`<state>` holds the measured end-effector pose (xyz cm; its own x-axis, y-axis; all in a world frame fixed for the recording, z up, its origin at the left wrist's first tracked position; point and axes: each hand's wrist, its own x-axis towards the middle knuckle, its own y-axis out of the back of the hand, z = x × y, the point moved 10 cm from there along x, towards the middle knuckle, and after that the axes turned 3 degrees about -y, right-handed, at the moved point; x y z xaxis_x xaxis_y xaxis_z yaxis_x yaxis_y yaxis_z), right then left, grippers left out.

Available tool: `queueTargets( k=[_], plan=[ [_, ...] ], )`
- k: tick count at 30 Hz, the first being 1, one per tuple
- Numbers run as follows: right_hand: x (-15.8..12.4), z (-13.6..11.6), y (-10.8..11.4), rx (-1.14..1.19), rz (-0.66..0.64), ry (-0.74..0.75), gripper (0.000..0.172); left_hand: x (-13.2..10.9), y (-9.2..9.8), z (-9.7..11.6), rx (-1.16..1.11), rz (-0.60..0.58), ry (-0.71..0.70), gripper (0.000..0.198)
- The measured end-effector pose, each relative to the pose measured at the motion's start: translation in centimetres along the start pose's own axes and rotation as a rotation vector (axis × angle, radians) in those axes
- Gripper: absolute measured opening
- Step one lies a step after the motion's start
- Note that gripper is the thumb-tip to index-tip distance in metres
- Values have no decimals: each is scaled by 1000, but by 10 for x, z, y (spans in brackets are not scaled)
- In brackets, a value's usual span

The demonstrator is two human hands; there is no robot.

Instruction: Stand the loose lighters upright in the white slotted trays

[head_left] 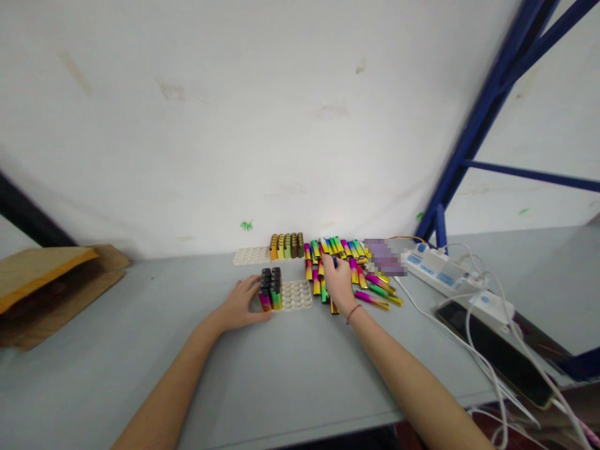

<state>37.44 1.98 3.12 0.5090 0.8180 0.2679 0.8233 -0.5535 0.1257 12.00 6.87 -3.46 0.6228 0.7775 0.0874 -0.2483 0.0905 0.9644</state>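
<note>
My left hand (241,305) rests on the table, fingers and thumb spread around the left end of a pale tray (297,295) with round pockets. In that end stand upright lighters (270,289) with black tops and shiny pink, green and yellow bodies. To the right, my right hand (339,280) reaches into a loose pile of shiny multicoloured lighters (372,300). Its fingers are closed, with a dark lighter end showing between them; the rest of that lighter is hidden by the hand.
Behind, a second pale tray (252,255) has upright lighters (287,245) at its right end. A power strip (457,281), white cables and a phone (494,353) lie at right, near a blue metal frame (473,125). Brown paper packaging (51,275) lies at left.
</note>
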Motion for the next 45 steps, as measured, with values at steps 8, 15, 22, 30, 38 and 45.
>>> queueTargets(
  k=[8,15,22,30,38,45],
  plan=[
    [0,2,3,-34,18,-15,36,1,-1,-2,14,18,-21,78],
    [-2,2,4,-63,13,28,41,0,2,5,-25,20,-42,80],
    [-2,0,-8,-21,-101,67,31,0,2,4,-26,27,-44,78],
    [-14,-3,-30,-43,-315,113,29,0,0,7,-15,0,-35,81],
    [-36,-9,-60,80,-568,131,28,0,3,12,-25,-13,-25,85],
    [-19,-11,-65,-45,-457,178,28,0,2,12,-31,-1,-21,86]
  ],
)
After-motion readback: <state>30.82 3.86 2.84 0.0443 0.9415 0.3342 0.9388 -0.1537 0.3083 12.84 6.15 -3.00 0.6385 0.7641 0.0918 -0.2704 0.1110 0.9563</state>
